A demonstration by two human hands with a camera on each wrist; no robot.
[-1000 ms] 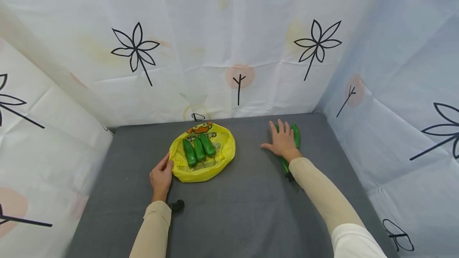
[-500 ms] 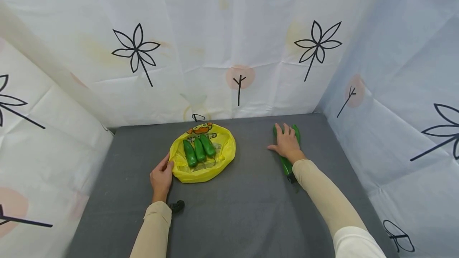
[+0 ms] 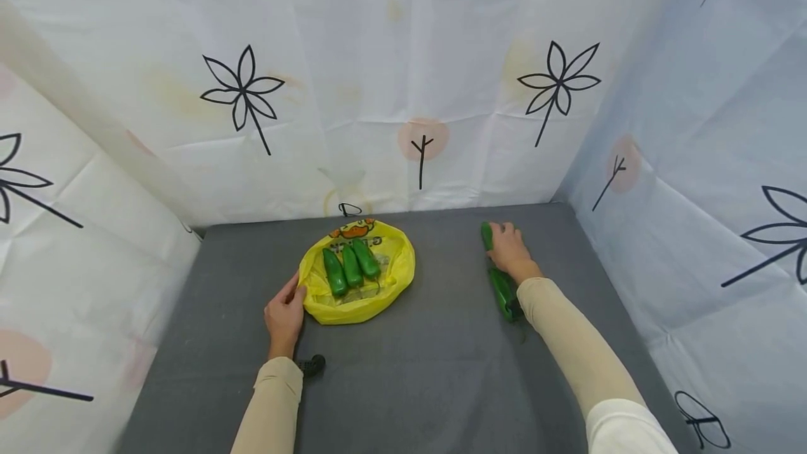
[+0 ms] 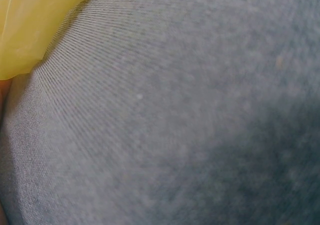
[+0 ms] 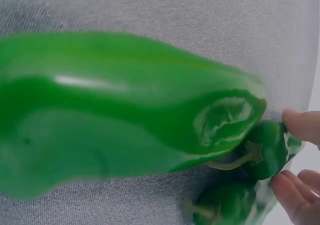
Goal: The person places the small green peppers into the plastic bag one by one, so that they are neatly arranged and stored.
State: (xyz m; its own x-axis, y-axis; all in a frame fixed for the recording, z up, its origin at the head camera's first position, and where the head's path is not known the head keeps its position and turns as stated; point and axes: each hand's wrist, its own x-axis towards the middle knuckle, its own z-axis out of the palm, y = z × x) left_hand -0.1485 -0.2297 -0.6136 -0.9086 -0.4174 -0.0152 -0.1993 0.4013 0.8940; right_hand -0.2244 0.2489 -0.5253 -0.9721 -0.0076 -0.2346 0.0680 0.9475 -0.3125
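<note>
A yellow plastic bag (image 3: 397,268) lies with its mouth spread open, and several green peppers (image 3: 352,266) rest inside it. My left hand (image 3: 284,317) pinches the bag's left rim. In the left wrist view only a corner of the yellow plastic and a sliver of finger show. On the right, my right hand (image 3: 509,251) holds a green pepper (image 5: 267,150) between thumb and fingers; its stem end points back toward the wrist. A larger green pepper (image 5: 125,100) lies nearer the wrist. Beside the held one is another pepper (image 5: 230,202), hidden under the hand in the head view.
A dark grey cloth (image 3: 403,384) covers the table. White patterned sheets (image 3: 353,125) rise at the back and both sides. A black wrist device (image 3: 312,365) sits at the left wrist, partly behind it.
My right hand has gone from spread over the peppers to fingers curled round one, shifting slightly right and nearer. The left hand and bag have stayed in place.
</note>
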